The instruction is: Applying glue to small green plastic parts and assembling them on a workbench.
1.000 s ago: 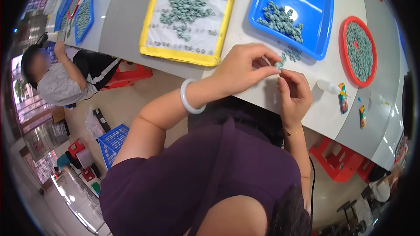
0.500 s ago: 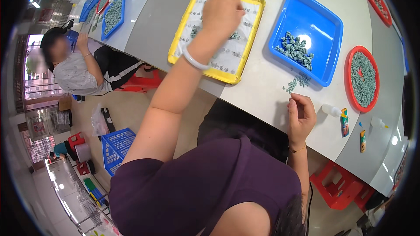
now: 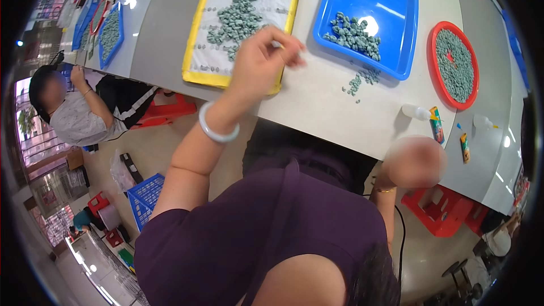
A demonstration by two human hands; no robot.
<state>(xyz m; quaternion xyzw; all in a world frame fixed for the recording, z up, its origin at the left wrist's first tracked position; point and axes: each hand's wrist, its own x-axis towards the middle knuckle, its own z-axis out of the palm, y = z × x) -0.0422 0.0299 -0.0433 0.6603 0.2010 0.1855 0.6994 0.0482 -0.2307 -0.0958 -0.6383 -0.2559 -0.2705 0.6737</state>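
Pulled back from the yellow tray [image 3: 195,51], her left hand [image 3: 262,59] pinches a small pale piece [image 3: 277,45], its direction too small to tell; the right hand [image 3: 416,161] is blurred, grip unclear.

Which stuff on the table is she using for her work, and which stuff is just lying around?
In use:
left hand, raised by the yellow tray
green beads in the yellow tray
blue tray of beads
loose beads on the table

Lying about:
red plate
white bottle
small tubes

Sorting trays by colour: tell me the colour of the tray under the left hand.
Yellow tray, white lining, under the left hand; head view.
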